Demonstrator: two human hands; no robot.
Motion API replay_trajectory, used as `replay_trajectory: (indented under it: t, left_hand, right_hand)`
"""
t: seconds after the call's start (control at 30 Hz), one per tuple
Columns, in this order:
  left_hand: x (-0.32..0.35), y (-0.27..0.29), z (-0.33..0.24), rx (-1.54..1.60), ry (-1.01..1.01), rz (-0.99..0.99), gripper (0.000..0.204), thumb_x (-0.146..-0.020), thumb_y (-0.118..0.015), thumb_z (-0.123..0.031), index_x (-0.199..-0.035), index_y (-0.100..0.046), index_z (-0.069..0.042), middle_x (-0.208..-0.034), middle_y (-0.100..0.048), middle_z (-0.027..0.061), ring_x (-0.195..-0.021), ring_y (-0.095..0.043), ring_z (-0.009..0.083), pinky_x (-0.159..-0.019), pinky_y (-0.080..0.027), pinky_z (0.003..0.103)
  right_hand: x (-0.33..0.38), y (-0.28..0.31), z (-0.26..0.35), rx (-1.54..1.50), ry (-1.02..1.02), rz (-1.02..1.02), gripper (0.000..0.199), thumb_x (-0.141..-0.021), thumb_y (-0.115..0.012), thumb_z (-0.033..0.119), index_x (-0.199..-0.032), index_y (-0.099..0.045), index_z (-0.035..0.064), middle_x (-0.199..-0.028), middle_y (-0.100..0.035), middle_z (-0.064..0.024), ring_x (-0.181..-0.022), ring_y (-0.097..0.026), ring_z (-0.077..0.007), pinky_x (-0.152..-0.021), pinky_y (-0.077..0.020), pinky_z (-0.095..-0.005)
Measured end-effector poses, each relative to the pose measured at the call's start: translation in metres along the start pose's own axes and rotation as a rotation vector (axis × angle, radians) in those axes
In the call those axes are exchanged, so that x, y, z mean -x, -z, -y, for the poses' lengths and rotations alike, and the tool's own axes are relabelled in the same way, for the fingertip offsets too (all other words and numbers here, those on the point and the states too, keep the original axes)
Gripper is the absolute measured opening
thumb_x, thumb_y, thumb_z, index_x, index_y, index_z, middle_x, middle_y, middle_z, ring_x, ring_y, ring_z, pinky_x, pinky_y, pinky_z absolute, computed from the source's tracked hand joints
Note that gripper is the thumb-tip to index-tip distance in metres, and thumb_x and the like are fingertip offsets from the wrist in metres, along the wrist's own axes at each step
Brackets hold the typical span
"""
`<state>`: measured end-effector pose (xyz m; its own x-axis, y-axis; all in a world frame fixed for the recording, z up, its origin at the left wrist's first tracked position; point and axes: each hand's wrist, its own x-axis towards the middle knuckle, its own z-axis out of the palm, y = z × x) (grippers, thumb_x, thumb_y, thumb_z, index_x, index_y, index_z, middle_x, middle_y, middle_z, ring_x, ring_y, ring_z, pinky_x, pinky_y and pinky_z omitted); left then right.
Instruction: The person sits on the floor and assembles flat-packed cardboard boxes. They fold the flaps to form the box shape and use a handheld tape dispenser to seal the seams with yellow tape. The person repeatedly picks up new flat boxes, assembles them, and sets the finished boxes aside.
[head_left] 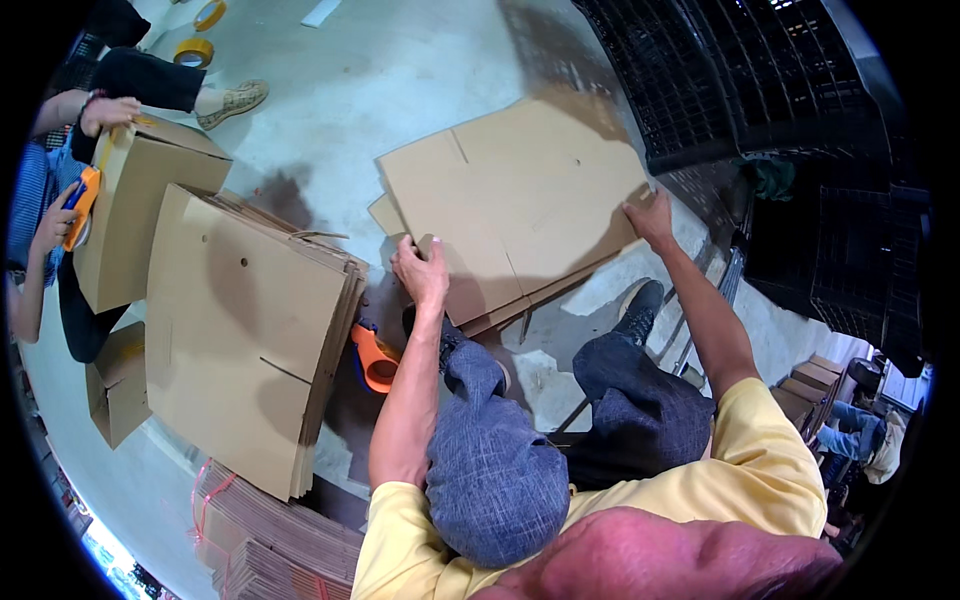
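Note:
A flattened cardboard box (510,200) lies over other flat cardboard on the floor in front of me. My left hand (422,272) is at its left edge, thumb on the upper face and fingers round the side. At the right corner, my right hand (652,218) is closed on the edge, its fingertips partly hidden. An orange tape dispenser (376,360) rests on the floor beside my left forearm. To the left stands a tall stack of flattened boxes (235,310).
At far left a co-worker's hand holds another orange tape dispenser (82,208) against a formed carton (150,190). A smaller carton (118,385) sits below. Tied cardboard bundles (270,535) lie at lower left. Black plastic crates (740,80) rise at right. Tape rolls (194,52) lie far off.

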<state>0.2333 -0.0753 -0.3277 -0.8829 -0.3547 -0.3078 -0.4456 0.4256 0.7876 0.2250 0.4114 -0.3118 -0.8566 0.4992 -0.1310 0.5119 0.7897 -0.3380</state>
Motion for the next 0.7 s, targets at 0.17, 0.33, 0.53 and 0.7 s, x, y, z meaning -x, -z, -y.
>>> replay_trajectory:
  t: [0.17,0.33,0.53,0.7]
  left_hand:
    - [0.012,-0.021,-0.02,-0.025,-0.065,-0.022,0.064,-0.092,-0.076,-0.031,-0.137,-0.054,0.009,-0.127,-0.057,0.0271,-0.124,-0.053,0.0417,-0.109,-0.042,0.049]
    - [0.04,-0.007,-0.083,0.312,-0.21,-0.153,0.054,-0.099,-0.071,-0.032,-0.129,-0.054,0.009,-0.12,-0.059,0.0251,-0.114,-0.057,0.0383,-0.104,-0.044,0.049]
    - [0.041,0.066,-0.135,0.453,-0.444,-0.185,0.04,-0.108,-0.059,-0.031,-0.125,-0.059,0.006,-0.113,-0.066,0.0163,-0.101,-0.063,0.0218,-0.091,-0.051,0.037]
    - [0.061,0.11,-0.142,0.374,-0.468,-0.252,0.036,-0.109,-0.057,-0.029,-0.119,-0.059,0.005,-0.107,-0.064,0.0164,-0.096,-0.059,0.0247,-0.089,-0.049,0.04]
  right_hand:
    - [0.043,0.039,-0.027,0.225,-0.154,-0.142,0.078,-0.087,-0.081,0.049,-0.136,-0.059,-0.0066,-0.128,-0.065,-0.0228,-0.113,-0.066,-0.0289,-0.099,-0.0519,-0.0351]
    - [0.081,0.083,-0.054,-0.574,-0.3,-0.085,0.057,-0.103,-0.062,0.052,-0.12,-0.066,-0.0021,-0.106,-0.064,-0.0074,-0.098,-0.057,-0.0162,-0.089,-0.0458,-0.0324]
    - [0.134,0.1,-0.042,-1.005,-0.14,-0.158,0.045,-0.114,-0.048,0.042,-0.115,-0.068,0.0016,-0.102,-0.061,-0.0012,-0.098,-0.053,-0.0118,-0.088,-0.0443,-0.0317]
    - [0.186,0.093,-0.024,-0.902,-0.215,-0.1,0.053,-0.114,-0.046,0.042,-0.136,-0.063,-0.003,-0.129,-0.065,-0.0078,-0.12,-0.054,-0.0164,-0.108,-0.0415,-0.0322]
